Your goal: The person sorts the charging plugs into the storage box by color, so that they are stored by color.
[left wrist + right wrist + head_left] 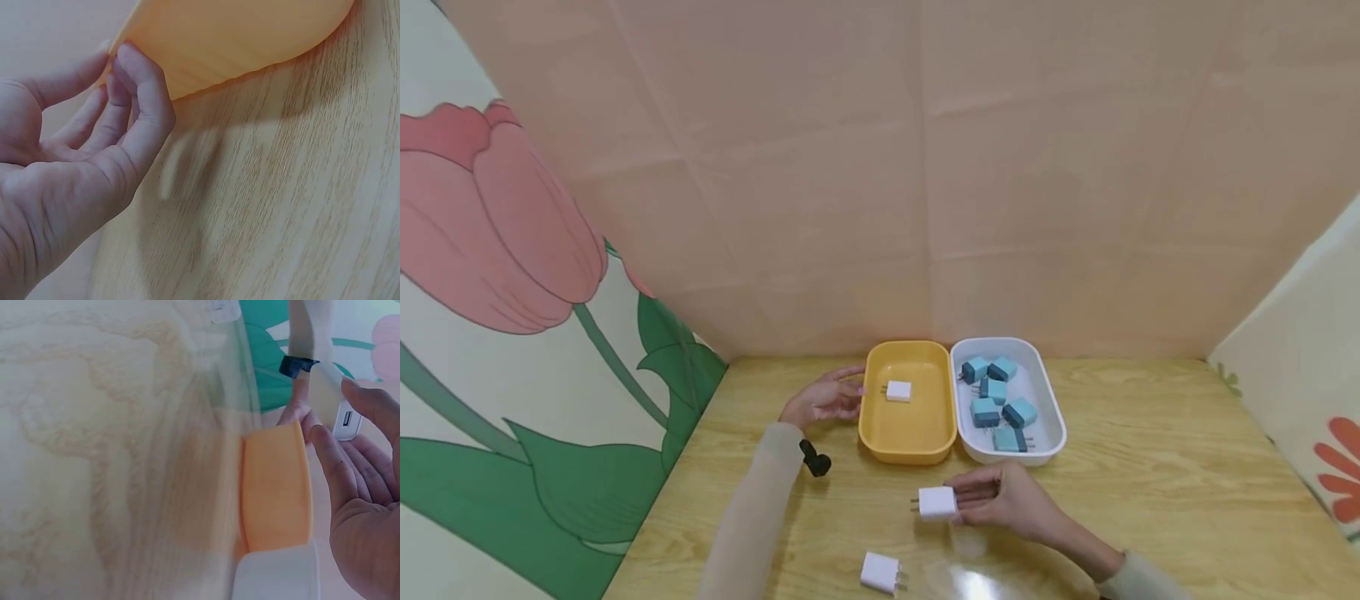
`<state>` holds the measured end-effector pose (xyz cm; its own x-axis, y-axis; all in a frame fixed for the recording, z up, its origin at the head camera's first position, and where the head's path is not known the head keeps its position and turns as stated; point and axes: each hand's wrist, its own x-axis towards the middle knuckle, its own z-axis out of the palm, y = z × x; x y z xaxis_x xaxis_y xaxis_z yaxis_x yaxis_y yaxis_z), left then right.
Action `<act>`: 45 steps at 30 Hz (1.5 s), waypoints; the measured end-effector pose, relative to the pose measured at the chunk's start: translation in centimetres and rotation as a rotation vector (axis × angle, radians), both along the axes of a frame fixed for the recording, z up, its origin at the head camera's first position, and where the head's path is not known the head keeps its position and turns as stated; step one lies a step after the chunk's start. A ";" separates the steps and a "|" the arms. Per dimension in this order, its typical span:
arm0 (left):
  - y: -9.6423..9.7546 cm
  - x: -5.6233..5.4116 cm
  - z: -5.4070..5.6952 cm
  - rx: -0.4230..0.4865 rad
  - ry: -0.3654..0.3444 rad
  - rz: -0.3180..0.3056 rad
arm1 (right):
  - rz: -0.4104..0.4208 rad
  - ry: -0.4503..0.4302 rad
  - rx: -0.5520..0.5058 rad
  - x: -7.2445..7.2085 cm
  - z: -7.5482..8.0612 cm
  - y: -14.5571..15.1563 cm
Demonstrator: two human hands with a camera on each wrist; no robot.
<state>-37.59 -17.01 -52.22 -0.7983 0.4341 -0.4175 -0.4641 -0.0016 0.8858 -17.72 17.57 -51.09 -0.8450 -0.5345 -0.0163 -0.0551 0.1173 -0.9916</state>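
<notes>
My right hand (pixel 1011 504) pinches a white USB wall charger (pixel 937 502) between thumb and fingers, its prongs pointing left, in front of the two trays. In the right wrist view, the USB port shows on the end of this charger (pixel 337 403) that faces the palm. At the yellow tray's left side, my left hand (pixel 829 398) pinches the rim of the yellow tray (pixel 906 446), thumb on one side and fingers on the other in the left wrist view. One white charger (pixel 898 391) lies inside that tray. Another white charger (pixel 879 572) lies on the table near the front.
Right beside the yellow tray stands a white tray (pixel 1051 408) with several blue chargers (pixel 993 390) in it. Both trays stand near the back of the wooden table (pixel 1150 467), by a pinkish-beige backdrop (pixel 1037 208). A flower-printed panel (pixel 565 417) borders the left side.
</notes>
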 end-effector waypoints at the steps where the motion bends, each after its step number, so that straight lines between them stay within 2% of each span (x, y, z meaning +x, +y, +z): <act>1: 0.0 0.0 -0.1 0.001 -0.002 -0.001 | -0.001 0.013 0.006 0.0 0.1 0.0; 6: 0.1 0.2 -0.3 0.004 0.000 0.008 | -0.016 0.065 0.045 -0.3 0.9 0.0; 13: 0.1 0.1 -0.3 -0.005 0.002 0.006 | -0.064 0.077 0.092 -1.0 2.1 -0.1; 23: 0.1 0.1 -0.2 -0.007 0.005 -0.010 | -0.080 0.112 0.066 -2.0 3.0 -1.0; 30: 0.1 0.0 -0.3 -0.010 0.011 0.001 | -0.133 0.159 0.066 -3.0 4.4 -1.0; 36: 0.2 0.0 -0.2 -0.020 0.001 0.008 | -0.159 0.144 0.082 -3.3 5.6 -0.8; 45: 0.2 0.1 -0.1 -0.026 0.003 0.014 | -0.201 0.172 0.078 -4.4 6.3 -1.0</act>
<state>-37.48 -16.84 -52.31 -0.8053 0.4120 -0.4263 -0.4619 0.0148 0.8868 -22.09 16.59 -44.79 -0.9280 -0.3583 0.1017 -0.1895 0.2190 -0.9572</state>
